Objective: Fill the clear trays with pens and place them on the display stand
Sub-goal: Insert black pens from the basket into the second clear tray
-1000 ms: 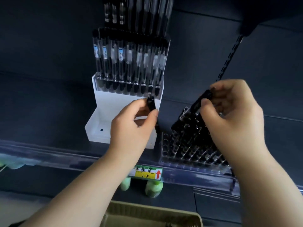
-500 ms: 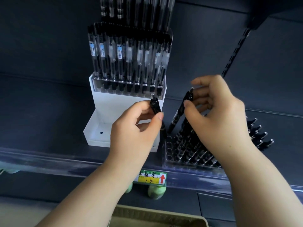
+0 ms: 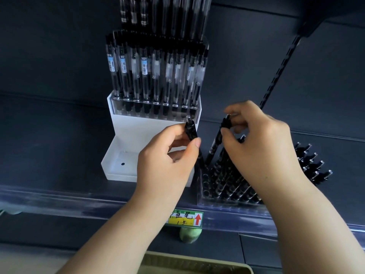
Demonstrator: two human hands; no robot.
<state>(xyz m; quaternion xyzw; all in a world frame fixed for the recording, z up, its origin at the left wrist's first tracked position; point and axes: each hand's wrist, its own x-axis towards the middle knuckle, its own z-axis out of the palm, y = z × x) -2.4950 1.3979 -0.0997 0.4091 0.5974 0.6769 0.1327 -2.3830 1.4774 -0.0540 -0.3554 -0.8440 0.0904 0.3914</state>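
While fingers [image 3: 194, 144] of left hand [image 3: 166, 165] and right hand [image 3: 262, 143] pinch pens [image 3: 190, 130], dark shelf [image 3: 59, 155], display stand [image 3: 142, 131], clear tray [image 3: 217, 203]

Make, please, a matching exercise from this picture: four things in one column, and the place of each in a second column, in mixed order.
Things
1. white display stand
2. clear tray
3. price label
4. green round object

Places
A. on the front rail of the shelf
B. below the shelf, under the label
C. on the shelf, beneath the right hand
D. on the shelf, partly hidden by the left hand

Pairs: 1-D, 2-C, 3-A, 4-B
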